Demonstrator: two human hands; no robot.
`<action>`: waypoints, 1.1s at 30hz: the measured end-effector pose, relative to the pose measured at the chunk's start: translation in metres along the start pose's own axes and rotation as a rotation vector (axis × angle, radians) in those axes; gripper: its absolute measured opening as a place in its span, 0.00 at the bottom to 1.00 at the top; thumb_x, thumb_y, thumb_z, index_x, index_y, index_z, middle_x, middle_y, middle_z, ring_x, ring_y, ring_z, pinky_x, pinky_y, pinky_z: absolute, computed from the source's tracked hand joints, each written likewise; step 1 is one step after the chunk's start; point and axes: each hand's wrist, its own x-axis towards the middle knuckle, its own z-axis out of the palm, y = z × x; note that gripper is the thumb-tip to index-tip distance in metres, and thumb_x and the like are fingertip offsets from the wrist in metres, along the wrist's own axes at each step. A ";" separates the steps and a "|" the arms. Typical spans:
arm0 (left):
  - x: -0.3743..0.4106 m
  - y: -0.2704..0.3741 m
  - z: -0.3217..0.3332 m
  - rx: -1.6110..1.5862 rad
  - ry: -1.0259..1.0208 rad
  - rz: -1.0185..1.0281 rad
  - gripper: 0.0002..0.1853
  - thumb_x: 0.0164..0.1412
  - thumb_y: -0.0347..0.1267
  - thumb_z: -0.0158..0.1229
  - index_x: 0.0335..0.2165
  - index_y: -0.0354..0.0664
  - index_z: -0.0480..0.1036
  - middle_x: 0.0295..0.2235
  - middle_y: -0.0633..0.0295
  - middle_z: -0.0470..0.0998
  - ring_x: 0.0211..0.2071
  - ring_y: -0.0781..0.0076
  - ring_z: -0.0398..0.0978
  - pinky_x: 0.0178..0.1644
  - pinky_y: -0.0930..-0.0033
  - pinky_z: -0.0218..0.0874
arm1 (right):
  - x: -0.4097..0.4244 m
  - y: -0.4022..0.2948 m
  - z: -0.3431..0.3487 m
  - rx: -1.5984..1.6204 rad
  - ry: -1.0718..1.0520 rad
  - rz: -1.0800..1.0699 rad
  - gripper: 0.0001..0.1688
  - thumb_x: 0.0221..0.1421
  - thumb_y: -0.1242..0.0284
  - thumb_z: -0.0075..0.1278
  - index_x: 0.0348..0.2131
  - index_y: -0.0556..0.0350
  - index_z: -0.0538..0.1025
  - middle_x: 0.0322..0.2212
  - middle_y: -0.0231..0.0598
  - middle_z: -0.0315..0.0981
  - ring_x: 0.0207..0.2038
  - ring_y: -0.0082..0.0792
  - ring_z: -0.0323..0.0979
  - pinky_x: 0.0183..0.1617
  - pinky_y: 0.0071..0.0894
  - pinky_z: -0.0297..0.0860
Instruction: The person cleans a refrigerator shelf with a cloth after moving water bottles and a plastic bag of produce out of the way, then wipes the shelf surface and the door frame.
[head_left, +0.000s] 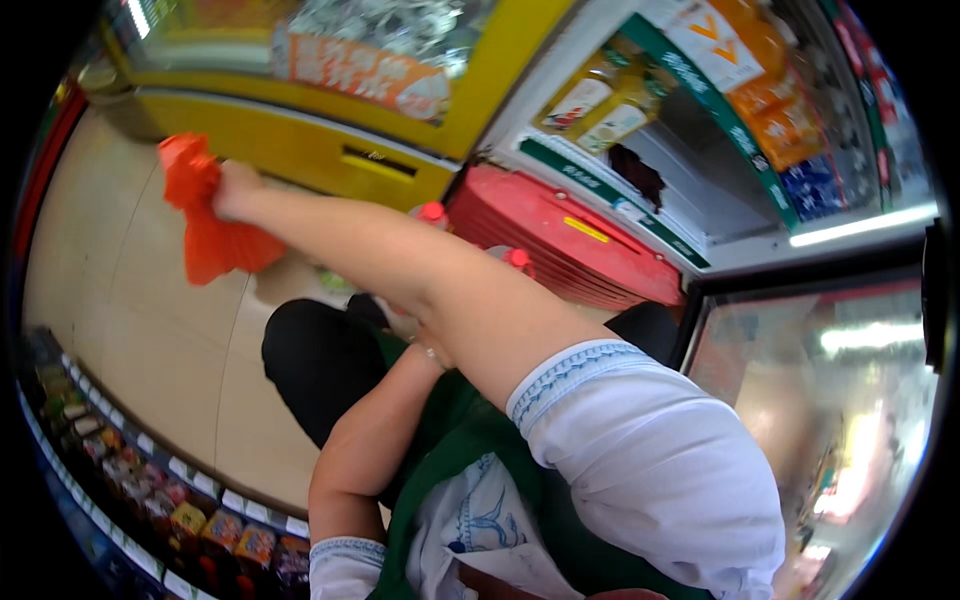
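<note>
My right arm stretches across to the far left. The right hand (238, 189) grips a crumpled orange-red cloth or thin plastic bag (225, 244), which hangs over the tiled floor (150, 315). My left hand (403, 321) is tucked beneath the right forearm and mostly hidden. Whether it holds anything does not show. Just beyond the right arm stand a red-capped bottle (432, 214) and another red-capped bottle (518, 260), both partly covered by the arm. Behind them is the red louvred base panel (525, 217) of a display cooler.
The cooler's glass door (817, 420) stands open at right. Yellow drink bottles (600, 105) and a dark brown item (637, 176) are on its lower shelf (697, 195). A yellow glass-fronted machine (300, 139) is ahead. Packaged goods fill a low shelf (187, 517) at lower left.
</note>
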 end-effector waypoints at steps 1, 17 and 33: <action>-0.001 -0.004 -0.004 -0.007 0.105 0.020 0.24 0.54 0.43 0.54 0.48 0.43 0.70 0.42 0.49 0.76 0.43 0.52 0.74 0.44 0.54 0.65 | 0.005 0.009 0.014 0.002 -0.024 -0.011 0.17 0.49 0.68 0.46 0.39 0.49 0.77 0.42 0.50 0.73 0.47 0.47 0.70 0.52 0.33 0.64; -0.014 -0.039 0.061 0.174 -0.058 -0.289 0.17 0.48 0.32 0.55 0.40 0.43 0.76 0.39 0.56 0.78 0.40 0.59 0.77 0.39 0.56 0.67 | 0.042 0.049 0.015 0.696 0.070 0.430 0.17 0.49 0.82 0.40 0.40 0.66 0.70 0.39 0.45 0.73 0.32 0.38 0.76 0.28 0.29 0.76; 0.013 0.013 -0.004 0.307 -0.570 -0.498 0.17 0.45 0.36 0.58 0.37 0.43 0.78 0.33 0.54 0.80 0.36 0.56 0.78 0.37 0.56 0.68 | -0.015 0.047 -0.050 0.168 -0.431 0.241 0.30 0.56 0.59 0.53 0.54 0.53 0.66 0.44 0.41 0.70 0.44 0.33 0.70 0.47 0.33 0.70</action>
